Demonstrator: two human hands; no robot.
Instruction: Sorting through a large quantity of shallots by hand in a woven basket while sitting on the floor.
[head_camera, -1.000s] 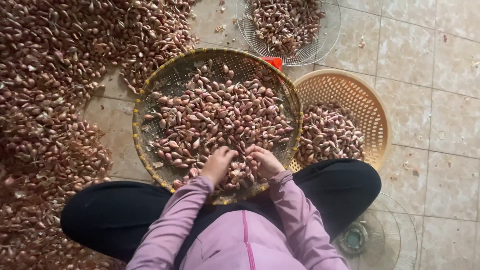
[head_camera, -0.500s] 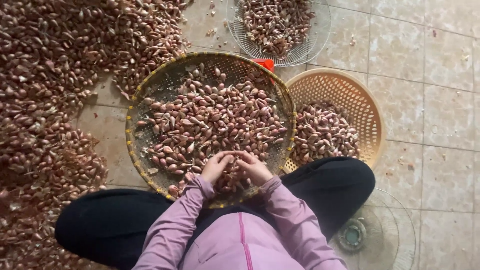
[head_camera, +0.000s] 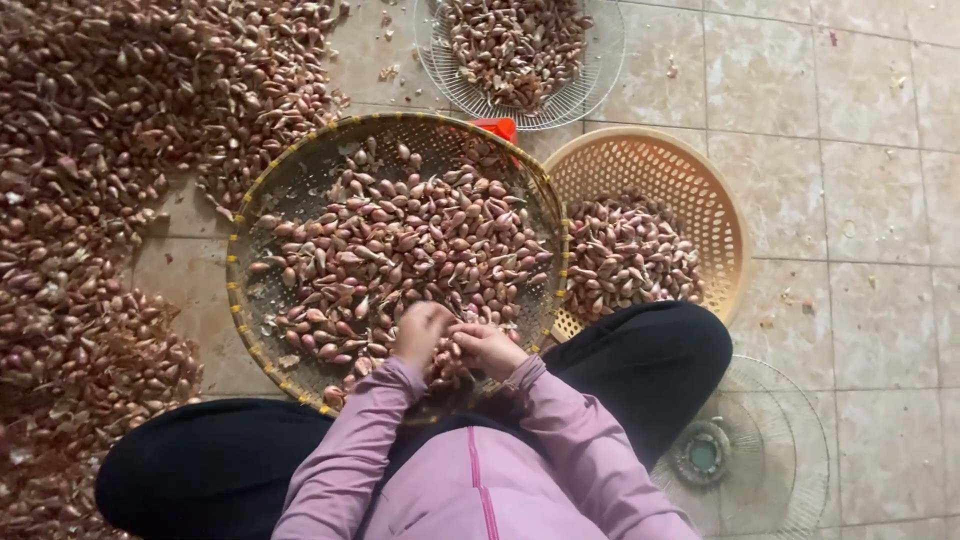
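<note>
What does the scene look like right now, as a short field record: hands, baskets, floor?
left hand: over the near part of the woven tray, touching the cloves
right hand: beside the left, fingers on the same small cluster
woven tray: round, yellow-rimmed, full of purple garlic cloves
tan basket: right of the tray, partly filled
wire rack: top, holds more cloves
floor pile: loose cloves, left
fan guard: lower right

A home yard or farm work floor, it seems: worn beige floor tiles (head_camera: 860, 200), a great loose heap of shallot bulbs (head_camera: 110, 180) spread on them left of the hands, woven sorting baskets (head_camera: 690, 190) and wire fan guards (head_camera: 780, 470) used as trays.
</note>
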